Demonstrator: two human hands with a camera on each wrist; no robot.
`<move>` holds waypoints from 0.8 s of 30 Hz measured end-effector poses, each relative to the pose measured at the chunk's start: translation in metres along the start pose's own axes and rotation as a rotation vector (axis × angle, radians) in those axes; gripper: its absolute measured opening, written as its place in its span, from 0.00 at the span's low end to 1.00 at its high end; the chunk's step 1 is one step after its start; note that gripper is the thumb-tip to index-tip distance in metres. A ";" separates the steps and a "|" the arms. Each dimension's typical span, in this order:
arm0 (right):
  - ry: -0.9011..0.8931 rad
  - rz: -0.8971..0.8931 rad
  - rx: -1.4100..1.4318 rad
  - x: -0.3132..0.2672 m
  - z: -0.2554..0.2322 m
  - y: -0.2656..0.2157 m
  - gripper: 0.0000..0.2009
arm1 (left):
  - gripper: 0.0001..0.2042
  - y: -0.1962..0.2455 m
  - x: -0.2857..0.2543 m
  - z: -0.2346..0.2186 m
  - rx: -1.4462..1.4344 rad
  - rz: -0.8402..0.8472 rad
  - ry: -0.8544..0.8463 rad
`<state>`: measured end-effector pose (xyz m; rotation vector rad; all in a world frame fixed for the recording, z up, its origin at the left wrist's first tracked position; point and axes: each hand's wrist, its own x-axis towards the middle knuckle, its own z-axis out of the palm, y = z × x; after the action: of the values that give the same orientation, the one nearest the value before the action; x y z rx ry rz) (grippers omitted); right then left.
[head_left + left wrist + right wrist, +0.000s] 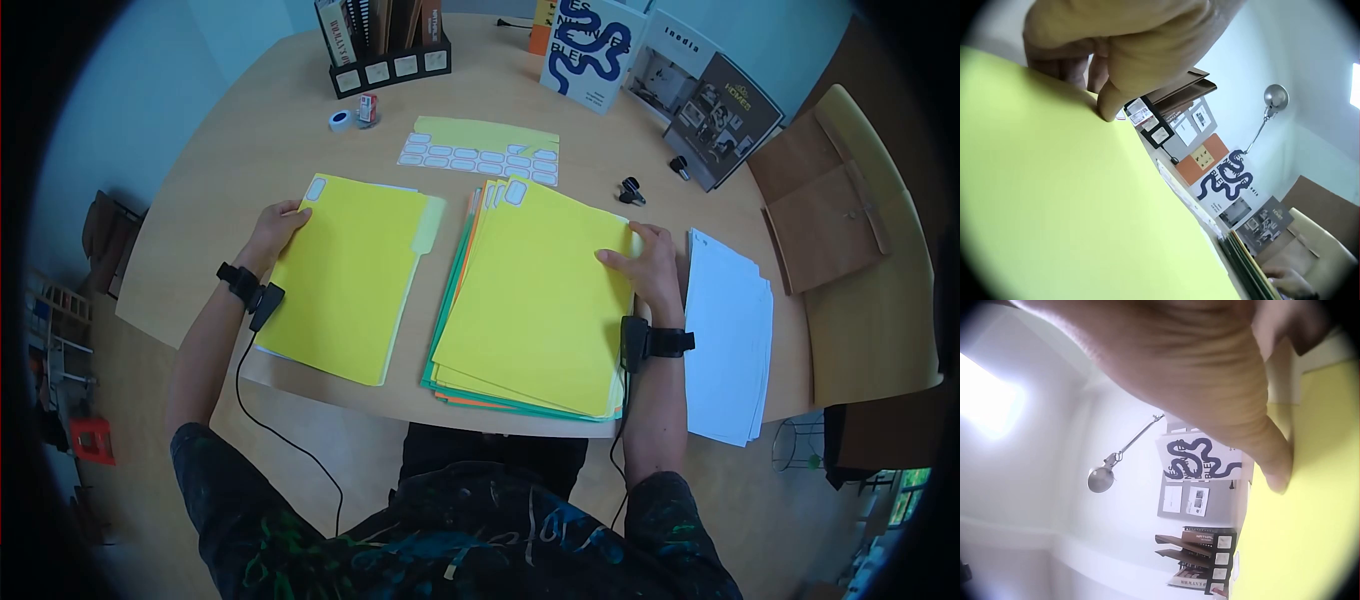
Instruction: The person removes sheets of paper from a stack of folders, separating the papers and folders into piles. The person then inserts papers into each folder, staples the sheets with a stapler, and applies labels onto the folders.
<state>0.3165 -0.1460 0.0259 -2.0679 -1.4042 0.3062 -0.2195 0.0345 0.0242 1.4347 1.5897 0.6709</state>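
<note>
My left hand (277, 232) grips the left edge of a yellow folder (345, 280), thumb on top and fingers over the edge. This folder has a white label at its upper left corner, and pale sheets show along its right side. On the right lies a fanned stack of folders, green and orange ones under a yellow top folder (540, 300). My right hand (650, 262) holds that top folder at its upper right edge, its thumb (1275, 472) lying on the yellow surface. The fingers beyond the edge are partly hidden.
A label sheet (480, 160) lies beyond the folders, with a tape roll (341, 121) and a small box (368, 110) behind. Black clips (630, 191) lie at right, near white papers (728, 340). A file rack (390, 70) and upright books (592, 55) stand at the back.
</note>
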 end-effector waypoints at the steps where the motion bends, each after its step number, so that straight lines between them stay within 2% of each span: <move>1: 0.001 0.000 -0.002 0.000 -0.002 -0.001 0.38 | 0.22 -0.002 0.003 0.003 -0.002 0.001 -0.001; 3: 0.002 0.036 -0.049 0.000 -0.004 -0.005 0.37 | 0.19 -0.007 0.012 0.009 0.316 0.120 0.248; 4: -0.001 0.035 -0.048 0.001 -0.001 -0.003 0.37 | 0.19 0.001 0.007 0.013 0.317 0.117 0.249; 6: 0.023 0.028 0.033 0.006 0.004 0.006 0.33 | 0.18 0.022 -0.003 0.036 0.766 0.603 0.527; 8: 0.040 0.038 0.048 0.008 0.003 0.005 0.31 | 0.19 0.055 -0.014 0.068 0.325 0.592 0.090; 10: 0.055 0.050 0.058 0.005 0.002 0.004 0.29 | 0.20 0.099 -0.043 0.104 0.221 0.501 -0.283; 12: 0.152 -0.060 0.053 0.003 -0.001 0.002 0.22 | 0.22 0.104 -0.045 0.143 0.153 0.509 -0.384; 13: 0.156 -0.058 0.053 0.006 -0.001 0.004 0.22 | 0.22 0.106 -0.046 0.161 0.154 0.513 -0.386; 15: 0.005 -0.069 0.461 0.013 0.000 0.008 0.16 | 0.24 0.110 -0.045 0.191 0.065 0.592 -0.267; 16: 0.008 -0.067 0.462 0.011 -0.002 0.003 0.16 | 0.24 0.107 -0.038 0.202 0.066 0.594 -0.270; 18: -0.004 -0.153 0.646 0.006 -0.005 -0.010 0.11 | 0.24 0.110 -0.027 0.215 0.177 0.859 -0.003; 19: -0.002 -0.150 0.648 0.003 -0.007 -0.017 0.11 | 0.24 0.112 -0.024 0.216 0.180 0.859 -0.006; 21: -0.019 -0.060 0.725 -0.002 -0.009 -0.028 0.10 | 0.23 0.119 -0.021 0.216 0.198 0.873 -0.176; 22: -0.011 -0.054 0.728 -0.003 -0.005 -0.027 0.10 | 0.23 0.122 -0.025 0.217 0.201 0.877 -0.185; 24: 0.029 -0.129 0.814 0.001 0.002 -0.025 0.09 | 0.19 0.128 -0.031 0.219 0.096 0.780 -0.369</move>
<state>0.2963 -0.1382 0.0396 -1.3022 -1.1225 0.6608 0.0323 -0.0052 0.0353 2.1257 0.7578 0.7039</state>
